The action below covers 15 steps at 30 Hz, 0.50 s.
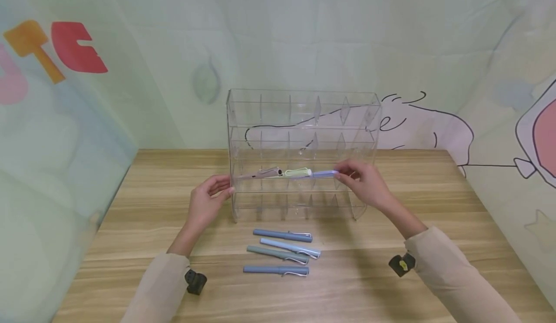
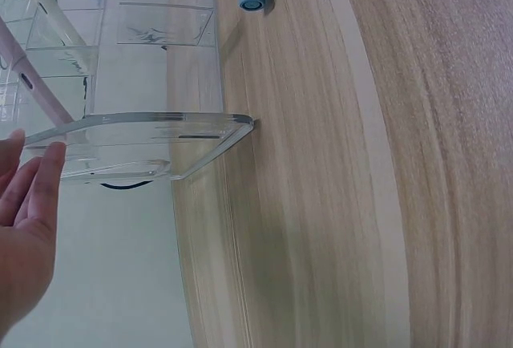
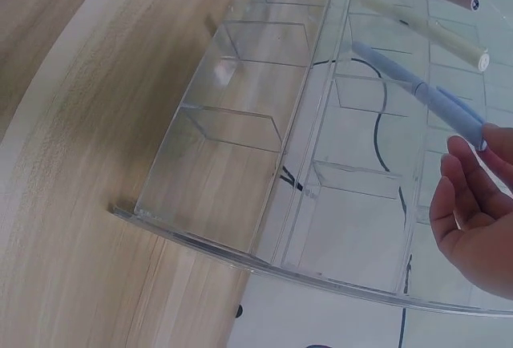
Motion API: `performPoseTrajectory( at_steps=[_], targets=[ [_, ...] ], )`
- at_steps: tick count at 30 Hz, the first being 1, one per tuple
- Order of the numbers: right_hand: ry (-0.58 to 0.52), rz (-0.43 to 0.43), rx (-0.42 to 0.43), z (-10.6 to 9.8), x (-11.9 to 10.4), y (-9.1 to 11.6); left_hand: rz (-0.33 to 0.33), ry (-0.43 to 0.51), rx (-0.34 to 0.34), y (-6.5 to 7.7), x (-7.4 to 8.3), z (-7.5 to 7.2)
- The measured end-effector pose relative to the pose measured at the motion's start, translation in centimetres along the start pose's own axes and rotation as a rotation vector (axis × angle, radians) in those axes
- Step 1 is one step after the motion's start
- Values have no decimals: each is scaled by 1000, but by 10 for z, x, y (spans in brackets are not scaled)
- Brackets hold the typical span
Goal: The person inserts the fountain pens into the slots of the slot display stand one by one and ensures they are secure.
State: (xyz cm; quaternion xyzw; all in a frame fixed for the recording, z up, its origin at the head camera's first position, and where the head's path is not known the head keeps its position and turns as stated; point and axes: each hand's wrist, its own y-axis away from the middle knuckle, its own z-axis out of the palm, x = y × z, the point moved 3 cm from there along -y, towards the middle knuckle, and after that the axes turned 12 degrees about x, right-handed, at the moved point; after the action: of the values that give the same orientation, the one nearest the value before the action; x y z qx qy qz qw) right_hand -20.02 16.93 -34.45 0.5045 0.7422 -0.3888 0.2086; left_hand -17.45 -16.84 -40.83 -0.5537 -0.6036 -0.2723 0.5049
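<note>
Right hand [image 1: 364, 184] pinches a periwinkle pen [image 3: 449, 109] by its end; left hand [image 1: 206, 203], loosely extended, touches the clear rack [image 2: 160, 118].

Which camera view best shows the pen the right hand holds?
The right wrist view: the pen is close and nearly whole. The head view shows it small; the left wrist view, only part, at the top edge.

Orange "T" [image 1: 29, 39], red "E" [image 1: 68, 50] — on the backdrop [image 1: 173, 48].
</note>
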Motion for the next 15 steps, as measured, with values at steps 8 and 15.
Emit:
performPoseTrajectory(
  at_steps=[8, 15],
  targets=[
    [-12, -1, -4, 0, 3, 1, 5, -2, 2, -1, -1, 0],
    [-27, 10, 0, -7, 4, 8, 4, 2, 5, -1, -1, 0]
  ],
)
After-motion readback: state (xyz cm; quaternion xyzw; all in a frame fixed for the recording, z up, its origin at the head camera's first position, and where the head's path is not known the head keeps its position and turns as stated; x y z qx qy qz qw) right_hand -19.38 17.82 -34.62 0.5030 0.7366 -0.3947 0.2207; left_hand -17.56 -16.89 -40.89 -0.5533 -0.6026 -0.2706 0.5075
